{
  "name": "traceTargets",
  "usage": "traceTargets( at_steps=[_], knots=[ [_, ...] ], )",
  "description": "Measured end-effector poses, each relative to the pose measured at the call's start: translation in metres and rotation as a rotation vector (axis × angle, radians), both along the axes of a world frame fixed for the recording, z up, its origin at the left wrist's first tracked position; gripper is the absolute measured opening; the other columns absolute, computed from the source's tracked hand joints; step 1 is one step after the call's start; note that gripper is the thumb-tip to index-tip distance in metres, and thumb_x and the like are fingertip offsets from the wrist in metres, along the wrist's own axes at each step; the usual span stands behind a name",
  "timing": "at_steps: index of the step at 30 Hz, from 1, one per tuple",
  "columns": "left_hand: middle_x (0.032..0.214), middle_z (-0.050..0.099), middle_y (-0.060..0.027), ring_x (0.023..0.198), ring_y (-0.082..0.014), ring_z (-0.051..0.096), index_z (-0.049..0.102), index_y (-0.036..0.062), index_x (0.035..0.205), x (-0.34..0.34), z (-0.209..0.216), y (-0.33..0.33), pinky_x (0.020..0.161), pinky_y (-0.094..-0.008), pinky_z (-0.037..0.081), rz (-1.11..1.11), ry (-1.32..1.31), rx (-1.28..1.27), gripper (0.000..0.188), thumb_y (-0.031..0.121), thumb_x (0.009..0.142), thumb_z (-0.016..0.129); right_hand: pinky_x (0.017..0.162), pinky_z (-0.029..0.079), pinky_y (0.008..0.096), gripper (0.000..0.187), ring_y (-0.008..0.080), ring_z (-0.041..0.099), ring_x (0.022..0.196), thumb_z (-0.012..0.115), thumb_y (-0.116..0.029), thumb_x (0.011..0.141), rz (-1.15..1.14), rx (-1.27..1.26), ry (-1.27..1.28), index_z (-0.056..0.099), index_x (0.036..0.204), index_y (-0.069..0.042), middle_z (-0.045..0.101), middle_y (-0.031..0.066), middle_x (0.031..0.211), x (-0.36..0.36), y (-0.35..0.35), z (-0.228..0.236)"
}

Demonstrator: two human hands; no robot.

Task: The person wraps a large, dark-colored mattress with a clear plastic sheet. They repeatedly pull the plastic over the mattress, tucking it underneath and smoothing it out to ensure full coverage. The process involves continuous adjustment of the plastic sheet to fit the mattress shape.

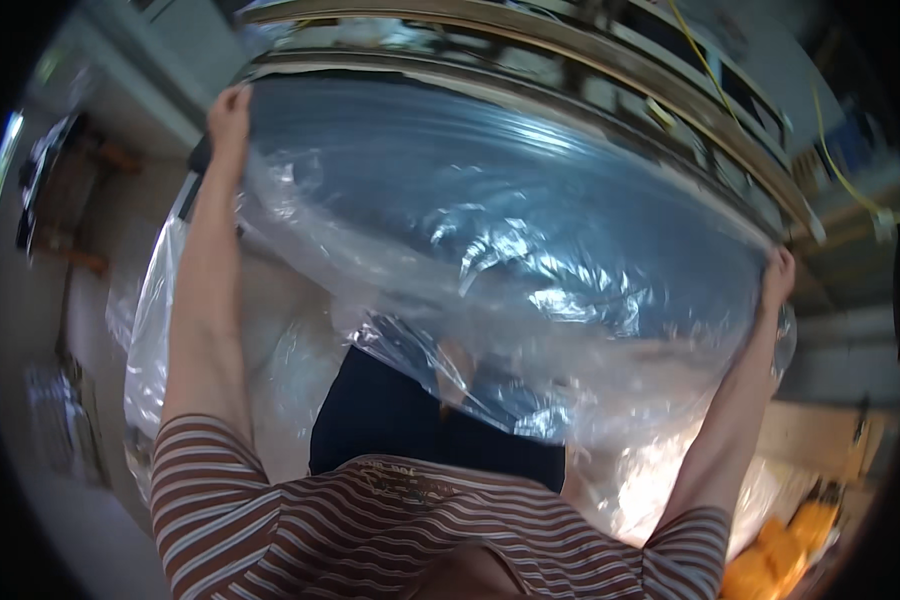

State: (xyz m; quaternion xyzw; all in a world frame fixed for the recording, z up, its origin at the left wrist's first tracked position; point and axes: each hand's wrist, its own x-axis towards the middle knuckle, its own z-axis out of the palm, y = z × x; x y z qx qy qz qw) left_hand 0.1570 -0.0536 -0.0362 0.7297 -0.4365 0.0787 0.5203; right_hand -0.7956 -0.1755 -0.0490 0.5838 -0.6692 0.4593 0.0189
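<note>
A wide sheet of clear plastic film [510,250] spreads between my two arms, shiny and wrinkled. Its far part lies over a dark blue-grey surface, and its near edge hangs loosely in front of my dark shorts [390,420]. At the far left corner, my left hand [230,112] is closed on the sheet's edge. My right hand [780,272] grips the right corner with bent fingers. Both arms are stretched out wide. Whether the fingers also hold the dark layer beneath the film, I cannot tell.
Long wooden rails [570,50] run across just beyond the sheet. A yellow cord [835,160] hangs at the upper right. More clear plastic [155,330] drapes beside my left arm. An orange bundle [785,555] lies at the lower right, near a wooden panel [810,435].
</note>
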Motion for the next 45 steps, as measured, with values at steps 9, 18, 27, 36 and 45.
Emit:
traceTargets(
  at_steps=[9,18,27,36,45],
  knots=[
    [0.076,0.065,-0.0027,0.072,-0.0121,0.057,0.07,0.0037,0.092,0.022,0.001,-0.052,0.07,-0.0276,0.045,-0.02,0.168,-0.051,0.027,0.028,0.08,0.066,0.08,0.043,0.0258,0.024,0.0125,0.054,0.085,0.061,-0.021,0.089,0.184,-0.014,-0.107,0.061,0.1,0.0,0.062,0.004,0.094,0.007,-0.055,-0.011],
    [0.077,0.066,-0.0052,0.076,-0.0186,0.062,0.069,0.007,0.084,0.02,0.008,-0.08,0.072,-0.0317,0.046,0.078,0.153,0.029,0.035,0.039,0.07,0.072,0.073,0.045,0.03,0.027,0.0164,0.054,0.074,0.066,-0.021,0.081,0.011,-0.043,0.051,0.061,0.087,0.004,0.061,0.0084,0.083,0.011,-0.064,-0.006],
    [0.079,0.066,-0.0124,0.078,-0.0237,0.062,0.066,0.0003,0.084,0.05,-0.01,-0.079,0.074,-0.0374,0.047,0.206,0.313,-0.119,0.027,0.025,0.08,0.057,0.074,0.044,0.0372,0.035,0.0255,0.053,0.073,0.062,-0.025,0.082,-0.147,-0.053,0.035,0.058,0.084,0.01,0.059,0.015,0.08,0.022,-0.054,0.007],
    [0.112,0.062,-0.0185,0.112,-0.0326,0.053,0.068,0.0043,0.096,0.01,0.021,-0.069,0.096,-0.0384,0.036,0.291,0.174,0.385,0.049,0.048,0.081,0.051,0.071,0.041,0.0401,0.045,0.0287,0.057,0.079,0.045,-0.035,0.091,-0.2,0.129,0.11,0.065,0.094,0.005,0.065,0.0182,0.089,0.025,-0.044,0.029],
    [0.113,0.061,-0.0097,0.104,-0.0175,0.057,0.059,0.0006,0.118,0.08,0.061,0.022,0.091,-0.0291,0.043,-0.398,0.516,0.149,0.044,0.033,0.089,0.058,0.062,0.034,0.0227,0.025,0.0062,0.041,0.069,0.058,-0.034,0.089,0.308,0.548,-0.338,0.055,0.08,-0.011,0.046,-0.007,0.075,0.143,0.092,0.086]
  ],
)
